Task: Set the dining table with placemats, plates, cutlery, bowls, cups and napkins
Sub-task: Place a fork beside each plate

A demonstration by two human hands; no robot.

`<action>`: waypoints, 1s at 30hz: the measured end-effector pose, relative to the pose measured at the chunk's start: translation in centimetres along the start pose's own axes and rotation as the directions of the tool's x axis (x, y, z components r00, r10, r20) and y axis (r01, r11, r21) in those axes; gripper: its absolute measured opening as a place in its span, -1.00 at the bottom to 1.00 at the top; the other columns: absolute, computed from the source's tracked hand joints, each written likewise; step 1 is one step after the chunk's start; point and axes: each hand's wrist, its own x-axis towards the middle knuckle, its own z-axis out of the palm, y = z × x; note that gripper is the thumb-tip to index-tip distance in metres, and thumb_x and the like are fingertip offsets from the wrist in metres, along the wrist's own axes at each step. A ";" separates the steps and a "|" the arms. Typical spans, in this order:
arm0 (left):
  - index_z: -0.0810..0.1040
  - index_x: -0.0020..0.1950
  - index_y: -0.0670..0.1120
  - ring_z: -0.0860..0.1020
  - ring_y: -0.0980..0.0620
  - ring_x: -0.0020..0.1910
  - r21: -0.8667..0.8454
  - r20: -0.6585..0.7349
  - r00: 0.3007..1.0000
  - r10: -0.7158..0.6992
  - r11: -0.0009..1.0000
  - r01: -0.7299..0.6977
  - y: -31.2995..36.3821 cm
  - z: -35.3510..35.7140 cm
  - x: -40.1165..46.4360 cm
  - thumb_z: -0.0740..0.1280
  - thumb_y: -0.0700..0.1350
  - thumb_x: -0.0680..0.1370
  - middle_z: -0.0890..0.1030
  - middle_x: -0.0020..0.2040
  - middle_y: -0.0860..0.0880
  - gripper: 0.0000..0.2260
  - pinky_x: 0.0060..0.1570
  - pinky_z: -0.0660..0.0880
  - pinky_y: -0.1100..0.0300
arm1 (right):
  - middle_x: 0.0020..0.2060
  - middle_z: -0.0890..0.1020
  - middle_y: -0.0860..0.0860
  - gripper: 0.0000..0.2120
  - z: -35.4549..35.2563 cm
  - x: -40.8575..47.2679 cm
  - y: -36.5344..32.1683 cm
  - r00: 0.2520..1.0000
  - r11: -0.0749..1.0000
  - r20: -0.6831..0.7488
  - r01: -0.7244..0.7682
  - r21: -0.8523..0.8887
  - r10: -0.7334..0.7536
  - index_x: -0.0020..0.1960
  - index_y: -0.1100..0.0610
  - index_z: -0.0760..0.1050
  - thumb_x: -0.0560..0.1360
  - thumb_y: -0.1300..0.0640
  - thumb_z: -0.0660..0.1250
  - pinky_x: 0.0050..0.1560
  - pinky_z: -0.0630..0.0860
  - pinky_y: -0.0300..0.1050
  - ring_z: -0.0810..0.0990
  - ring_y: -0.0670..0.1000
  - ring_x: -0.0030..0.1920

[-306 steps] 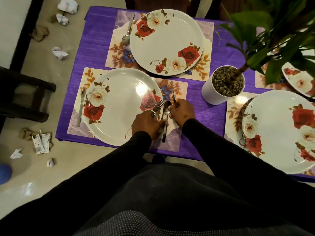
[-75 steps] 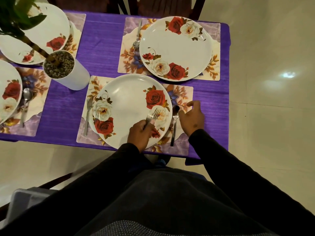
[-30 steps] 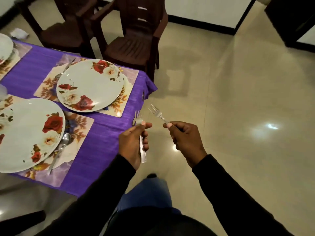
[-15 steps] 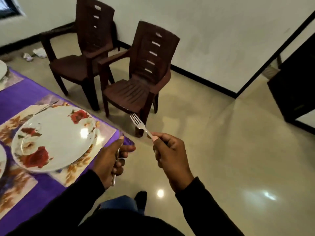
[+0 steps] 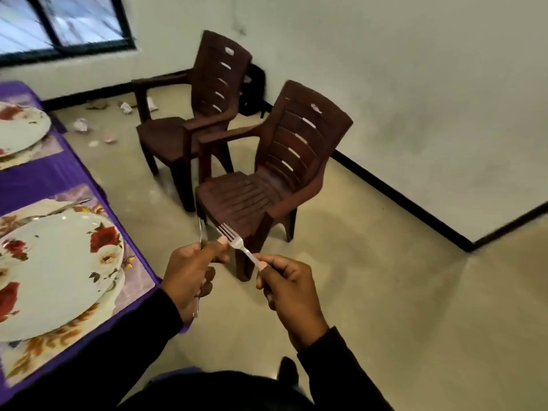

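Walking off from the place setting worked on a couple of seconds ago, the person now faces the open floor with both hands lifted in front of the body, away from the surface (image 5: 35, 179), which has slid to the left edge of the view. The left hand (image 5: 189, 277) is clenched round the handle of a fork (image 5: 202, 232) held almost upright, its end sticking out below the fist, while the right hand (image 5: 289, 287) pinches the handle of a second fork (image 5: 237, 244) between thumb and fingertips, tines slanting up and left until they sit just beside the left thumb. Where the right hand was earlier laying a spoon next to a plate, it has since picked up one of the forks, so each hand carries one. On the purple cloth the near plate (image 5: 56, 271) rests on its placemat (image 5: 41, 345) with a piece of cutlery (image 5: 63, 206) lying beyond its far rim, and a further plate (image 5: 20, 129) shows at the top left; no bowls, cups or napkins can be seen. Two brown chairs, the near chair (image 5: 267, 185) and the far chair (image 5: 201, 114), stand well apart from the surface, with paper scraps (image 5: 80, 125) on the floor behind them. Judging by this, the forks are probably on their way to settings still missing theirs, and the task looks well short of done
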 end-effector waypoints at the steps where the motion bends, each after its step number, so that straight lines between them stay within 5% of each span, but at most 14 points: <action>1: 0.59 -0.05 -0.25 0.17 0.13 -0.54 0.019 -0.025 1.000 0.012 1.000 -0.011 0.4 0.3 0.2 0.43 -0.02 0.56 0.53 -0.23 -0.11 -0.73 -0.58 0.07 0.35 | -0.44 0.51 -0.03 -0.77 -0.4 0.9 -0.2 1.000 1.000 0.022 0.012 -0.025 -0.011 0.02 0.15 0.69 0.60 0.30 0.26 -0.45 0.30 -0.36 0.34 -0.14 -0.48; 6: 0.58 -0.11 -0.23 0.21 0.10 -0.56 0.022 -0.320 0.943 0.095 0.995 -0.092 2.9 4.5 1.1 0.39 -0.05 0.60 0.39 -0.52 0.04 -0.76 -0.52 0.15 0.28 | -0.42 0.58 -0.14 -0.81 -3.6 9.7 -2.9 0.940 0.989 0.341 0.077 -0.125 -0.030 0.00 0.31 0.67 0.59 0.31 0.27 -0.34 0.36 -0.38 0.48 -0.22 -0.41; 10: 0.67 -0.15 -0.16 0.36 -0.07 -0.41 -0.098 -0.563 0.823 0.078 0.982 -0.161 3.4 3.1 1.3 0.44 -0.01 0.56 0.56 -0.27 -0.16 -0.78 -0.40 0.34 0.15 | -0.43 0.50 0.02 -0.81 -1.1 13.5 -4.1 0.832 0.986 0.554 0.105 -0.131 -0.016 0.00 0.16 0.69 0.60 0.27 0.29 -0.45 0.32 -0.43 0.40 -0.19 -0.52; 15: 0.68 -0.09 -0.27 0.30 0.18 -0.63 -0.136 -0.787 0.613 0.067 0.951 -0.278 3.6 -1.1 1.2 0.41 -0.15 0.58 0.65 -0.23 -0.18 -0.82 -0.64 0.22 0.34 | -0.39 0.58 0.04 -0.83 4.6 16.0 -3.4 0.684 0.968 0.727 0.142 -0.207 0.055 0.02 0.12 0.67 0.60 0.25 0.31 -0.47 0.30 -0.34 0.38 -0.18 -0.50; 21: 0.66 -0.04 -0.31 0.38 0.24 -0.63 -0.160 -0.927 0.374 -0.008 0.911 -0.379 2.5 -8.2 1.0 0.41 -0.21 0.57 0.66 -0.19 -0.18 -0.86 -0.45 0.27 0.29 | -0.27 0.66 -0.04 -0.86 13.3 18.6 -1.2 0.507 0.856 0.860 0.415 -0.309 0.065 -0.03 0.01 0.65 0.56 0.22 0.38 -0.39 0.45 -0.27 0.54 -0.13 -0.37; 30: 0.61 -0.19 -0.16 0.35 0.24 -0.66 -0.290 -0.947 0.229 -0.224 0.903 -0.318 -4.5 -17.9 2.4 0.39 -0.23 0.58 0.66 -0.21 -0.16 -0.86 -0.56 0.29 0.33 | -0.11 0.67 -0.10 -0.79 23.9 20.8 6.1 0.200 0.563 0.945 0.764 -0.315 0.258 0.17 0.09 0.64 0.54 0.14 0.42 0.01 0.65 -0.14 0.64 -0.13 -0.12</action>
